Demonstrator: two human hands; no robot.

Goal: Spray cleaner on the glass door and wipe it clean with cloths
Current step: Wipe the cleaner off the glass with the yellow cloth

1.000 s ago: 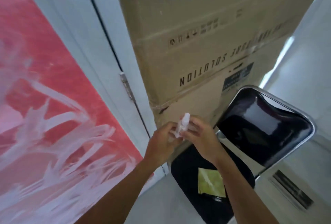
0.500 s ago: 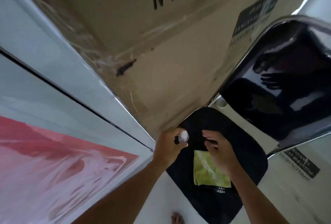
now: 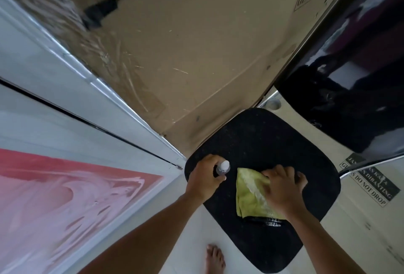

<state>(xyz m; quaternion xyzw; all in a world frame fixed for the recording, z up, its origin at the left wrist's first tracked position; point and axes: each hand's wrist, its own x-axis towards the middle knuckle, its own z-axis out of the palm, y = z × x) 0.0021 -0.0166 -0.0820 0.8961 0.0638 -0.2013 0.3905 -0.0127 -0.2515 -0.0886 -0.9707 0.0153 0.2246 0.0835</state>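
Observation:
The glass door (image 3: 65, 197) fills the lower left, its red pane smeared with white streaks of cleaner inside a pale frame. My left hand (image 3: 204, 180) is wrapped around a small spray bottle (image 3: 223, 167) with a white cap, just over the left part of a black chair seat (image 3: 262, 142). A yellow-green cloth (image 3: 249, 195) lies folded on that seat. My right hand (image 3: 282, 188) rests on the cloth's right side with fingers curled onto it; whether it is gripped or only touched is unclear.
A tall cardboard box (image 3: 185, 44) stands right behind the chair, wrapped partly in plastic film. The chair's glossy black backrest (image 3: 349, 76) rises at the right. A white door frame (image 3: 87, 103) runs diagonally at the left. My bare foot (image 3: 215, 258) is on the pale floor below.
My view has tipped down toward the chair. Both hands dropped from chest height to the seat; the right hand left the bottle and landed on the cloth, while the left kept the bottle.

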